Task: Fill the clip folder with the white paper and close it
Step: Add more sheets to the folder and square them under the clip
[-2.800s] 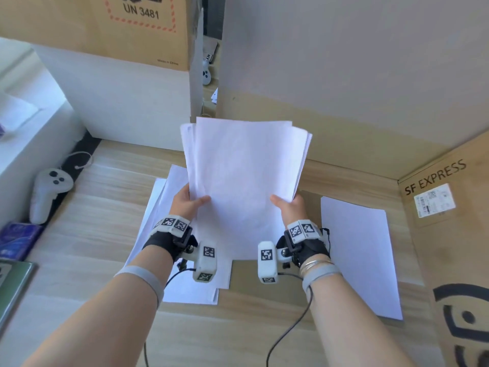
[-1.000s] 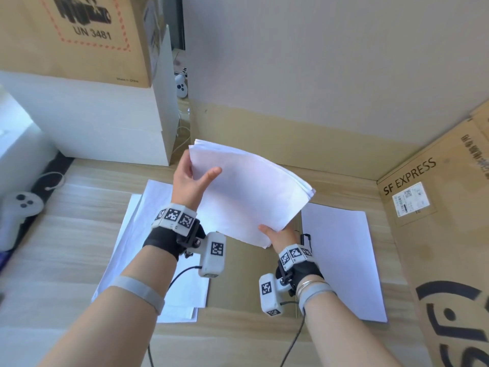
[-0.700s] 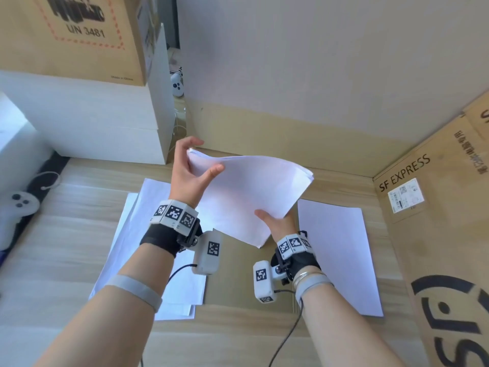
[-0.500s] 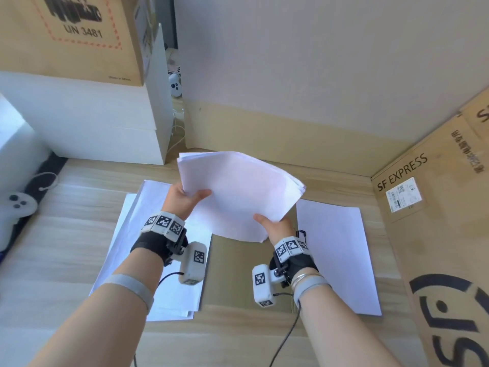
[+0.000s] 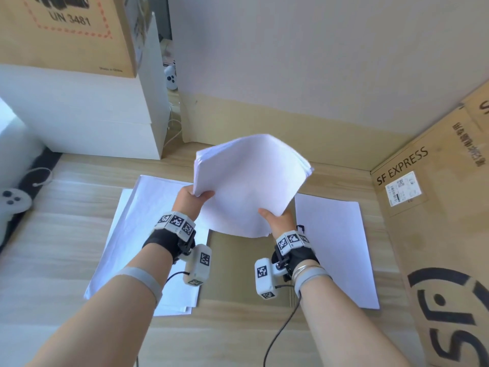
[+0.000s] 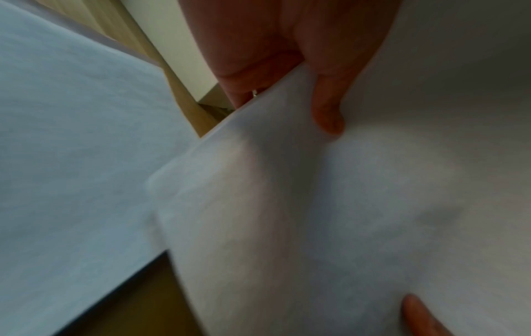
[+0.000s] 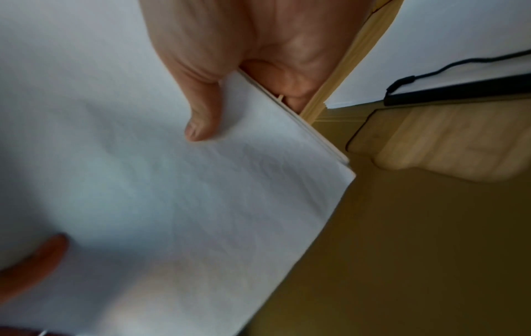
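The paper stack [image 5: 248, 186] has tilted flatter, rotated, and dropped lower.

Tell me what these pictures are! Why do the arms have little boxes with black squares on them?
Those are a person's arms, not a machine. The boxes are small cameras strapped to each wrist. The big picture comes from a camera on the person's head, looking down at a wooden table. The other two look along each hand. The left hand and right hand pinch a stack of white paper in the air. More paper sheets lie on the table, beside a brown folder lying open.
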### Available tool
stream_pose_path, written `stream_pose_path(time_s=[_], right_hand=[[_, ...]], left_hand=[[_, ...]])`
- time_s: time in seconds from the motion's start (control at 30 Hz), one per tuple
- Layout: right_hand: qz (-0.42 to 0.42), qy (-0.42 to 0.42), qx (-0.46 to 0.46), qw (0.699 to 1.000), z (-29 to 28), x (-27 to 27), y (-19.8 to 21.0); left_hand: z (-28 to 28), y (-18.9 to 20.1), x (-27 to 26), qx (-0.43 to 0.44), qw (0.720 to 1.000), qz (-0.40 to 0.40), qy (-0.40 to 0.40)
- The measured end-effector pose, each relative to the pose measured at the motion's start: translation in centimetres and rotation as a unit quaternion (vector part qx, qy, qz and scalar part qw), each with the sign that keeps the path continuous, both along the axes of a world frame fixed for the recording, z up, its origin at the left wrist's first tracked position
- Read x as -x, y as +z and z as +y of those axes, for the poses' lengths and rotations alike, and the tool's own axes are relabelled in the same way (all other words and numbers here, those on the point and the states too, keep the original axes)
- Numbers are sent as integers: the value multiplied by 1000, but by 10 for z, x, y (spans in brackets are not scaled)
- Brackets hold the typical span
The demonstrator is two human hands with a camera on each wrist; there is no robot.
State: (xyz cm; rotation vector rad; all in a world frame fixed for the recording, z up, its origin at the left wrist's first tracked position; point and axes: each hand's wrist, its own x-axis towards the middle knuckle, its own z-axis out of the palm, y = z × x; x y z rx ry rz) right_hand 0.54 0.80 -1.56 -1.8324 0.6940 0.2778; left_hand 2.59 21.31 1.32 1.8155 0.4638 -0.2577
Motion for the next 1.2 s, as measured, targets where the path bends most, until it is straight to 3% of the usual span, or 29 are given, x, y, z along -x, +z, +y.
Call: stream_pose_path(time_s=[0.33,0.53,0.73,0.93,1.2], right_hand=[[-75,-33,0,997,-65,20,1],[-27,-20,56,998,-127,45,-13],[29,-94,75,992,-208,74,-30],[74,-137,66,986,-259,93,-47],[101,-118,50,987,-275,91,-57]], left_hand=[[-68,-12,-5,-25,984,153,-90],[-124,-32,15,-29,965,200,-168],[-178,-50,27,9,957,188,-220],[-206,-66,29,-155,929,174,-287],[-240,-70,30,-239,901,147,-331]])
